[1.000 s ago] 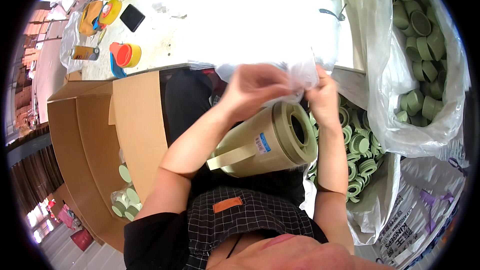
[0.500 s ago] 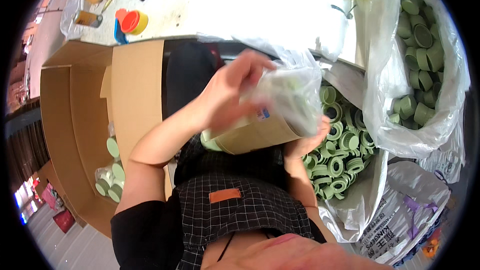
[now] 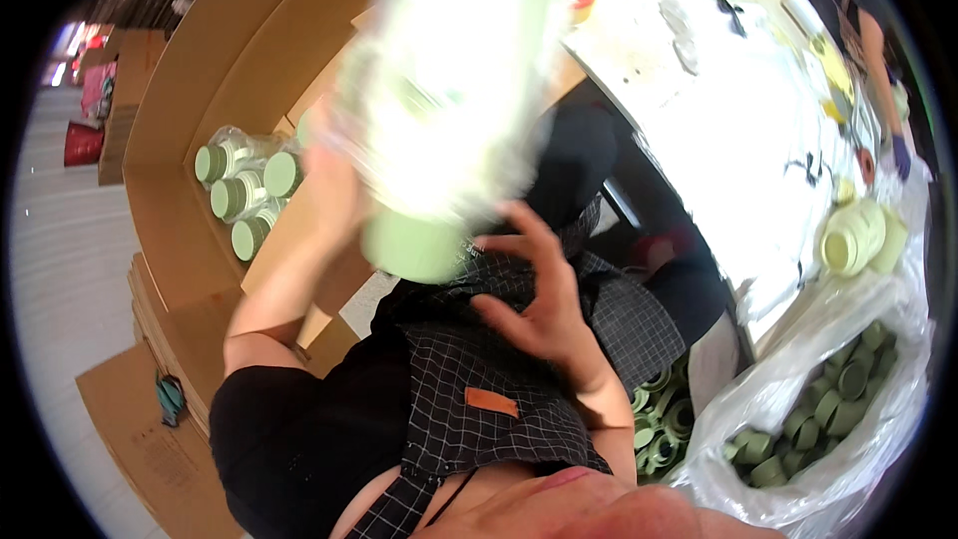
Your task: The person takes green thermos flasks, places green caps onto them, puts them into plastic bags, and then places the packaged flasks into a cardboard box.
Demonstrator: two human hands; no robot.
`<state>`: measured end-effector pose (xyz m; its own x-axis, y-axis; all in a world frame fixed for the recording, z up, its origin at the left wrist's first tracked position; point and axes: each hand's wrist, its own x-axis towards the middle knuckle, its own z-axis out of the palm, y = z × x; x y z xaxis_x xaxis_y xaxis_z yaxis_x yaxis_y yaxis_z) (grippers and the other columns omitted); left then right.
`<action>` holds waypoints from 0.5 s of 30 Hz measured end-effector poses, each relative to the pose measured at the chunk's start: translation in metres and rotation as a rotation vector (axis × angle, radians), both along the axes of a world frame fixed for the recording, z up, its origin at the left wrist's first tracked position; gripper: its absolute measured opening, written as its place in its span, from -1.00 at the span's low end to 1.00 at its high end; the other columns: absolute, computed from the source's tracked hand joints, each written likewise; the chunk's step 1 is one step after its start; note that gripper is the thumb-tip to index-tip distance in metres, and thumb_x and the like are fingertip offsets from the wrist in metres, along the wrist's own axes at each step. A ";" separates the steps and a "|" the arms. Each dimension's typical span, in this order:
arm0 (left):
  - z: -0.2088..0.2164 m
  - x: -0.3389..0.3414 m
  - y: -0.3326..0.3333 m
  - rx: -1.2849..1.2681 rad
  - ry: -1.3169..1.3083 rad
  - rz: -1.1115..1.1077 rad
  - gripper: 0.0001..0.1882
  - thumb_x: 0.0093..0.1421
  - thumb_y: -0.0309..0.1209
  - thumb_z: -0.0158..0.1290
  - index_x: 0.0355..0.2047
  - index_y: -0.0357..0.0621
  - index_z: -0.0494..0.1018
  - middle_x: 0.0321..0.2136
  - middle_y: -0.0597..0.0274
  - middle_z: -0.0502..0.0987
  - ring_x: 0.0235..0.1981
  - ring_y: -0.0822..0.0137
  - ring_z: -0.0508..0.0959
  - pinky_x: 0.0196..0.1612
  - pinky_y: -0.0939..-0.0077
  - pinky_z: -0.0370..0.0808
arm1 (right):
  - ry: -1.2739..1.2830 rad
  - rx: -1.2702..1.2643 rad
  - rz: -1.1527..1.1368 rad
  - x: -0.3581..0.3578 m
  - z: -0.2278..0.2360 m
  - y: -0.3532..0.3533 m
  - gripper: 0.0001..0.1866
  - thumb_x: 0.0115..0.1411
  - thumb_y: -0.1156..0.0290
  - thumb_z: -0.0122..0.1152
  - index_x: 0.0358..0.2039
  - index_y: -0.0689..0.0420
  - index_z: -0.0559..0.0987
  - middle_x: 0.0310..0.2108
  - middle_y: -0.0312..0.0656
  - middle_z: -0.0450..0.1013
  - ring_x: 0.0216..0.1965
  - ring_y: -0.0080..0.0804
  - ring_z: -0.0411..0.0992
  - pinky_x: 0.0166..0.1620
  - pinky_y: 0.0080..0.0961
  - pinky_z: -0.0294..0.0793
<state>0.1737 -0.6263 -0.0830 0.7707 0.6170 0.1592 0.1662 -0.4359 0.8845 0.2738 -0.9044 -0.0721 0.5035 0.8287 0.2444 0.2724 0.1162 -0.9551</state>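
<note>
Left hand [image 3: 336,175]: grip holding pale-green, cylindrical, film-wrapped vessel [image 3: 454,105] at its 9 o'clock side | Right hand [image 3: 544,291]: fingers spread, grip released, near vessel's 5 o'clock.

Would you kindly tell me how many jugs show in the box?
4 jugs show clearly in the box: two at left, one above the other; one to their right; one lowest. Others may be hidden behind the left hand.

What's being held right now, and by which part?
The left hand grips the pale green jug at its side; blur hides whether by handle or wall. The right hand is open, close by it.
</note>
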 end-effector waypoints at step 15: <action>-0.229 0.014 0.265 0.138 1.060 0.009 -0.55 0.34 -0.44 -0.04 0.22 -0.25 0.28 0.13 0.01 0.43 0.06 0.18 0.51 0.04 0.25 0.53 | 0.220 -0.204 -1.033 0.066 -0.039 -0.136 -0.51 0.28 0.50 0.17 0.20 0.23 0.31 -0.15 -0.14 0.49 -0.20 -0.46 0.45 -0.04 -0.46 0.46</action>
